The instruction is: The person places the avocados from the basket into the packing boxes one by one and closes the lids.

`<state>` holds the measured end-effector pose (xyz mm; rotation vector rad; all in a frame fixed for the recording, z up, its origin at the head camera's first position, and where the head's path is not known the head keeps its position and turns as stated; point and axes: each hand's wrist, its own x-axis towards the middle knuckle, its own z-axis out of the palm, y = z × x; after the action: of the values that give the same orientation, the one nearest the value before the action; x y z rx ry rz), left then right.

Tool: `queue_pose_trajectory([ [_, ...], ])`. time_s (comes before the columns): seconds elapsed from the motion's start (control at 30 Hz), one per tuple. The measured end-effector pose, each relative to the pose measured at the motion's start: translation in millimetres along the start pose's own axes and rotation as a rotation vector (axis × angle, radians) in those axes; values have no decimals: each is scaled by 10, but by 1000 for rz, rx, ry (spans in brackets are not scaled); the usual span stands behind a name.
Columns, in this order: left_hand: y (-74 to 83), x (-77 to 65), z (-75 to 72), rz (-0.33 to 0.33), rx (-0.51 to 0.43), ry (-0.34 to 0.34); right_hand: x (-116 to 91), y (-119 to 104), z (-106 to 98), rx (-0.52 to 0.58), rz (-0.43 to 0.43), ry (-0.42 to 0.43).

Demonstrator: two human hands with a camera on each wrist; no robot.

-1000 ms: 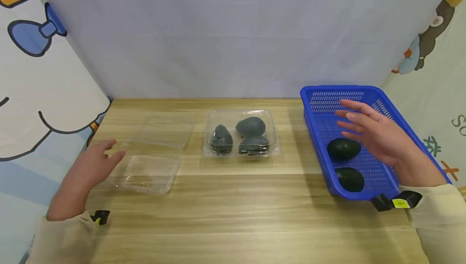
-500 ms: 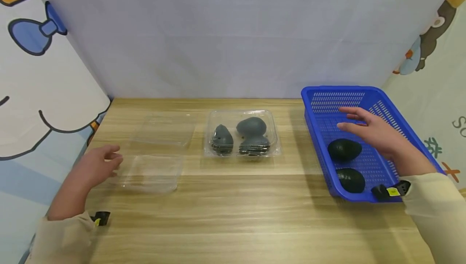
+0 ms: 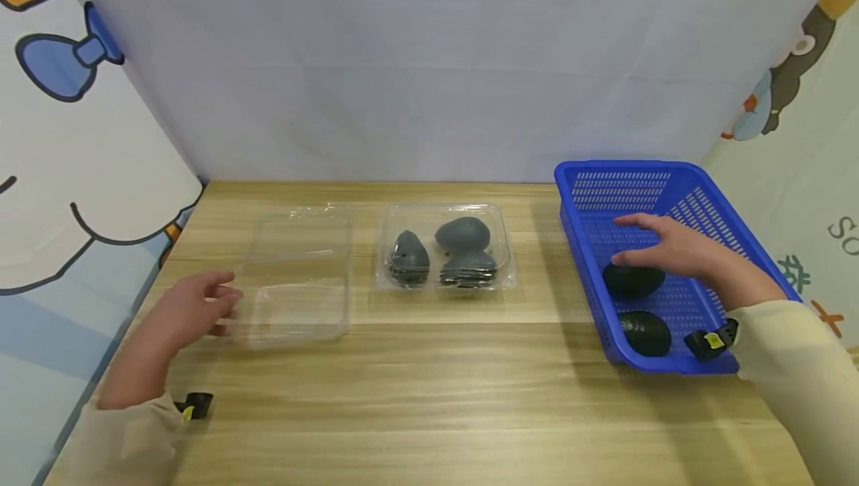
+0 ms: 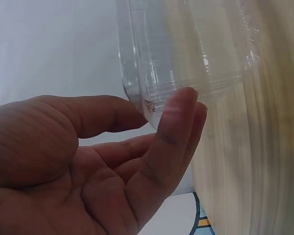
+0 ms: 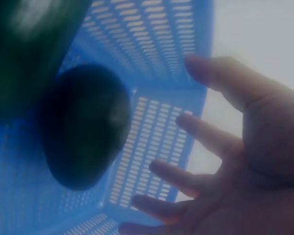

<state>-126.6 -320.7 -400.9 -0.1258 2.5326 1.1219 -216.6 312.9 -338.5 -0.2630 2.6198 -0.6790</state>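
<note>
My left hand (image 3: 194, 311) is at the left side of an open, see-through plastic clamshell box (image 3: 302, 314) lying on the table. In the left wrist view a corner of the clamshell (image 4: 186, 44) sits between the thumb and fingertips, pinched there. My right hand (image 3: 691, 251) hovers inside the blue basket with fingers spread, holding nothing. Just below it lies a dark green avocado (image 3: 634, 285), partly covered by the hand. A second avocado (image 3: 646, 335) rests nearer the basket's front. In the right wrist view the fingers stand apart from the avocado (image 5: 85, 132).
A closed clamshell (image 3: 436, 210) holding three avocados (image 3: 463, 234) stands mid-table towards the back. The blue mesh basket (image 3: 582, 277) with raised walls occupies the right side. Behind the wooden table (image 3: 436, 396) hangs a pale cloth (image 3: 416, 83), with cartoon-printed sheets at both sides.
My left hand has moved slightly right, and the open clamshell has turned straighter and shifted right. My right hand has come down and left, now over the farther avocado.
</note>
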Motion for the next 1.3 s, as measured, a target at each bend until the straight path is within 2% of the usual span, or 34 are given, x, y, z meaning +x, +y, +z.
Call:
queue_pose_trajectory([
  [0.2,29,2,44,-12,-34,-10,79,43,42,-114,-70,-57],
  [0.4,59,3,105,4,-70,-2,144,83,108,-130,-94,-123],
  [0.67,117,9,154,12,-97,5,184,117,176,-167,-89,-166],
  [1.1,177,65,191,-16,-146,-26,233,135,172,-187,-109,-154],
  [1.3,199,86,203,-19,-149,-25,202,107,129,-203,-113,-110],
])
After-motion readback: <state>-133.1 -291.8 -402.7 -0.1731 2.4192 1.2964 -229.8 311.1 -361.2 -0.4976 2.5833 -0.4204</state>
